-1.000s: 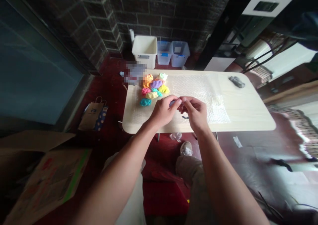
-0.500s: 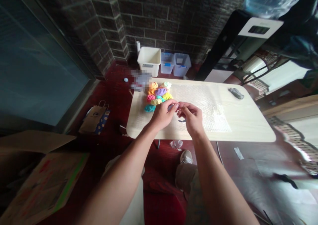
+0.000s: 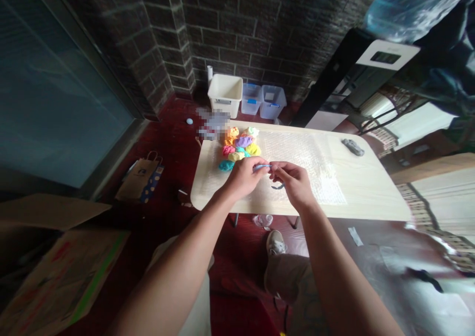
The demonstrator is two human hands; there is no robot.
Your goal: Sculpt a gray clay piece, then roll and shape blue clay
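Over the near part of the table (image 3: 371, 187), my left hand (image 3: 243, 176) is closed, pinching a thin blue strip (image 3: 261, 167). My right hand (image 3: 295, 181) pinches the strip's other end, fingertips close to those of the left. Below the right fingers shows a curled grey-blue piece (image 3: 277, 186); whether it hangs from them or lies on the table I cannot tell. Just beyond my left hand sit several soft, crumpled colourful lumps, among them a purple one (image 3: 244, 141), a yellow one (image 3: 254, 150) and a teal one (image 3: 226, 165). Their material is unclear.
Bubble wrap (image 3: 297, 153) covers the table's middle. A grey lump (image 3: 353, 147) lies toward its right end. Behind stand a white bin (image 3: 225, 91) and two clear boxes (image 3: 272, 103). Paper bags (image 3: 140, 177) and an open cardboard box (image 3: 67, 271) are on the left; a plastic bottle (image 3: 263, 220) lies underneath.
My hands have drawn slightly apart, and the blue strip between them shows more plainly. The curled piece under my right hand appears larger. The whole view has shifted a little.
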